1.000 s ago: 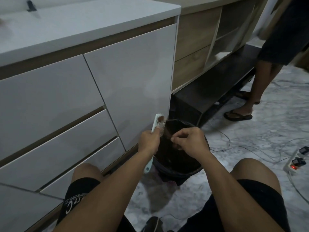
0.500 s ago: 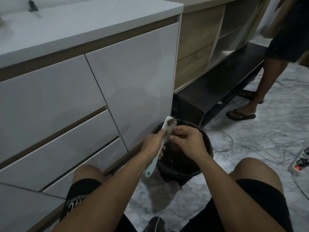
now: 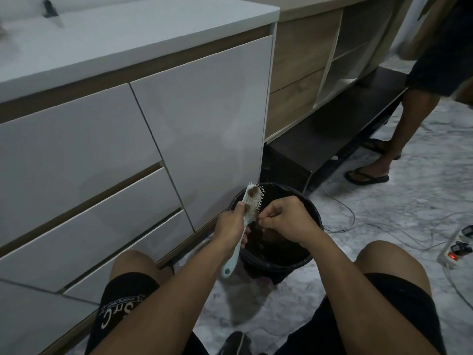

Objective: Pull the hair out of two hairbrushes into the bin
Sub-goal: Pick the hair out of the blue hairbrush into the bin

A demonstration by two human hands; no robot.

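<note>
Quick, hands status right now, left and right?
Left hand: closed around the hairbrush handle, above the bin.
Right hand: fingertips pinched together at the bristles; hair between them cannot be told.

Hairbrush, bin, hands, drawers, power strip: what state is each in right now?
Hairbrush: held over the bin, hair clump still in bristles.
Bin: open, upright on floor.
Left hand: shut on hairbrush.
Right hand: pinching at bristles.
Drawers: closed.
Power strip: red light on.

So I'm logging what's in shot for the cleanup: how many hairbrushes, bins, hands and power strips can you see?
Hairbrushes: 1 (hairbrush, held over the bin by the left hand)
Bins: 1 (bin)
Hands: 2 (left hand, right hand)
Power strips: 1 (power strip)
Total: 5
</note>
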